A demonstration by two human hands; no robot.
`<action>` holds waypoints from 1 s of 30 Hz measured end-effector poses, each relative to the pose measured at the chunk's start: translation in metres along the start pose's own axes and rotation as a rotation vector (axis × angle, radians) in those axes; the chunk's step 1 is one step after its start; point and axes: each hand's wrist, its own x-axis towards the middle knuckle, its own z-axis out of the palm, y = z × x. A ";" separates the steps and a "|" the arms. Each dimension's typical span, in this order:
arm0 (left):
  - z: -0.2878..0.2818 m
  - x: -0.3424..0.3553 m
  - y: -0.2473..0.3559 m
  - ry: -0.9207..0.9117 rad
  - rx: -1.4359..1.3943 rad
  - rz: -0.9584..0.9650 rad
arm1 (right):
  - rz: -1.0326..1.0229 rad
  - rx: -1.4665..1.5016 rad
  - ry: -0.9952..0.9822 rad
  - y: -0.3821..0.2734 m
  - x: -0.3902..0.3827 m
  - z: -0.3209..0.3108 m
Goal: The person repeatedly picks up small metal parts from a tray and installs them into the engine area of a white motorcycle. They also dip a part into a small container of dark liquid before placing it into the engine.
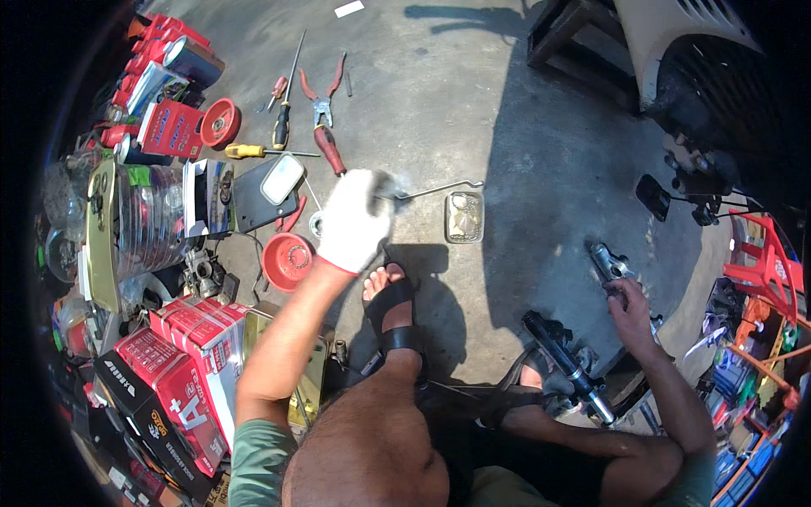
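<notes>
My left hand [359, 224], in a white work glove, is raised over the floor, its fingers closed. At its fingertips a greyish thing is smeared by motion, so I cannot make out what it is. Just beyond, a thin metal rod with a bent end [443, 188] points right, near a small clear tray [465, 218] with yellowish contents; whether the hand holds the rod is unclear. My bare right hand [629, 314] curls its fingers on the lower end of a silver metal tube-shaped part [606, 260]. Nearer me lies a black and chrome shock absorber [570, 367].
Left of my feet are a red bowl [287, 260], red boxes [182, 380] and a large clear bottle [152, 221]. Pliers [322, 97] and screwdrivers [281, 127] lie farther ahead. A red plastic chair [764, 262] stands at right, below a vehicle's body panel [676, 34].
</notes>
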 end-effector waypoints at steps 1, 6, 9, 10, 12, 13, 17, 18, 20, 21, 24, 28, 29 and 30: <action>0.023 -0.002 0.013 -0.006 -0.054 0.034 | 0.000 0.011 -0.005 0.000 -0.001 0.000; 0.096 -0.007 0.063 -0.065 -0.095 0.145 | 0.052 0.033 0.000 -0.002 -0.007 -0.005; 0.125 -0.010 0.051 -0.295 0.104 0.150 | 0.012 -0.026 0.021 0.001 -0.010 -0.004; 0.132 -0.013 0.046 -0.339 0.163 0.167 | 0.026 -0.012 0.011 0.002 -0.010 -0.007; 0.136 -0.017 0.043 -0.365 0.232 0.172 | 0.058 0.025 -0.011 -0.008 -0.010 -0.009; 0.138 -0.019 0.041 -0.356 0.257 0.188 | 0.057 0.026 -0.012 -0.007 -0.010 -0.009; 0.131 -0.021 0.053 -0.466 0.367 0.238 | 0.064 0.036 -0.019 0.001 -0.011 -0.007; 0.126 -0.022 0.057 -0.470 0.366 0.237 | 0.070 0.038 -0.021 0.002 -0.011 -0.007; 0.116 -0.027 0.065 -0.480 0.364 0.236 | 0.037 0.012 -0.014 0.003 -0.011 -0.007; 0.111 -0.027 0.067 -0.453 0.330 0.233 | 0.022 0.000 -0.010 0.003 -0.011 -0.007; 0.096 -0.026 0.077 -0.424 0.394 0.199 | 0.031 0.047 -0.014 0.002 -0.012 -0.007; 0.115 -0.030 0.066 -0.522 0.357 0.212 | 0.056 0.056 -0.027 0.001 -0.011 -0.005; 0.118 -0.032 0.064 -0.536 0.355 0.241 | 0.055 0.051 -0.029 -0.002 -0.011 -0.005; 0.120 -0.033 0.062 -0.529 0.354 0.255 | 0.053 0.047 -0.031 -0.003 -0.010 -0.005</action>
